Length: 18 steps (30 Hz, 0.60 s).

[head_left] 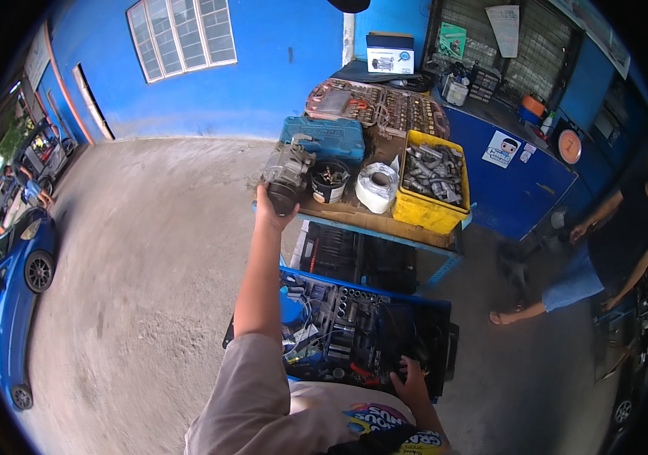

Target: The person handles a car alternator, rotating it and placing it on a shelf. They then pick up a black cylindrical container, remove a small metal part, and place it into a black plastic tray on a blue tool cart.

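Observation:
My left hand [274, 211] is closed round the lower end of a grey metal compressor [290, 171] with a dark round pulley, at the near left corner of the workbench. The hand's far side is hidden behind the part. Low in front of my body, my right hand [412, 381] hovers at the right of an open tool tray [434, 311], its fingers apart and nothing visible in them. Sockets [346, 307] and a red-handled tool [362, 371] lie in this tray. Whether my right fingertips touch anything there, I cannot tell.
Beside the compressor stand a small tub of metal bits [330, 182], a white roll [377, 187] and a yellow bin of metal parts [434, 212]. Behind lie a teal case [331, 136] and a socket set [407, 114]. A person [619, 235] is at right; a blue car [17, 288] stands left.

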Available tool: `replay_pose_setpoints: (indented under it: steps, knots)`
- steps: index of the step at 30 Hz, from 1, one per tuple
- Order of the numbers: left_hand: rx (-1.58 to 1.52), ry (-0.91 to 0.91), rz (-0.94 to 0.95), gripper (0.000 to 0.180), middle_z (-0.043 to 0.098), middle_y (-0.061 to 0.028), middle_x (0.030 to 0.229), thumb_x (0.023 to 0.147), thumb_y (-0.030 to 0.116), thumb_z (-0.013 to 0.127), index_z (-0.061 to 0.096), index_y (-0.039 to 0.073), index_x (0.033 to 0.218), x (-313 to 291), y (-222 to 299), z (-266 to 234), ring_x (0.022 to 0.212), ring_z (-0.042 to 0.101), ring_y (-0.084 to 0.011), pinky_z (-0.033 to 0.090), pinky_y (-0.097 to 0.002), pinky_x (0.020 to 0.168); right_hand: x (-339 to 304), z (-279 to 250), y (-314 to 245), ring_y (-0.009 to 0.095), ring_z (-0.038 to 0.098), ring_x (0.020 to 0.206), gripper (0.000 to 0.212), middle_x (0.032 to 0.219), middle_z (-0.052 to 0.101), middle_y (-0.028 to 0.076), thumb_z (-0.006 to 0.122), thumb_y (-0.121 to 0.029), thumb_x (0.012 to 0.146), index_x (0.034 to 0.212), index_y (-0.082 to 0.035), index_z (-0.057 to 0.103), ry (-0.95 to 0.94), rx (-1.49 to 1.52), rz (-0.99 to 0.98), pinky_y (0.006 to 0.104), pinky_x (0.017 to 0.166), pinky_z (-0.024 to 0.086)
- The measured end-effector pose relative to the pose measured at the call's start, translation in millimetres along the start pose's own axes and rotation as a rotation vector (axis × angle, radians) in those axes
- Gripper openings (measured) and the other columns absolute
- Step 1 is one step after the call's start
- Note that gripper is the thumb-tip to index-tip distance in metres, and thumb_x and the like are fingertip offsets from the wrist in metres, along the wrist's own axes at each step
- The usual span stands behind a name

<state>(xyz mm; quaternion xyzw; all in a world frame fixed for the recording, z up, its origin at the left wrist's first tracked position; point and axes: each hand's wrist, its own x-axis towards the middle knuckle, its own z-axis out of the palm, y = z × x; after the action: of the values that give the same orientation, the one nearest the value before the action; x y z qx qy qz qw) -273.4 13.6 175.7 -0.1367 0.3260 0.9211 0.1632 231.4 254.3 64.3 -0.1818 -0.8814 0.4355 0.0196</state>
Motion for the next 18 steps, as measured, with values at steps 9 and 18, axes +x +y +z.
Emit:
replay_pose_setpoints:
  steps: [9,18]
  knots:
    - [0.595,0.522,0.423,0.063,0.051,-0.02,0.132,0.075,0.035,0.084,0.054,0.007,0.123,-16.7,-10.1,26.9,0.106,0.06,-0.0386,0.052,-0.0588,0.085,-9.6,2.1,9.0,0.03,0.064,0.101,0.052,0.119,0.06,0.021,0.069,-0.018,0.089,0.133,0.002,0.05,0.033,0.096,0.027,0.0402,0.089,0.051]
    - [1.596,0.507,1.159,0.076,0.044,-0.0239,0.121,0.062,0.028,0.089,0.048,0.004,0.121,-24.3,-27.3,13.4,0.112,0.044,-0.0446,0.04,-0.0549,0.098,9.2,14.2,7.0,0.035,0.064,0.101,0.044,0.117,0.061,0.022,0.064,-0.014,0.092,0.131,0.002,0.052,-0.014,-0.021,-0.131,0.042,0.089,0.052]
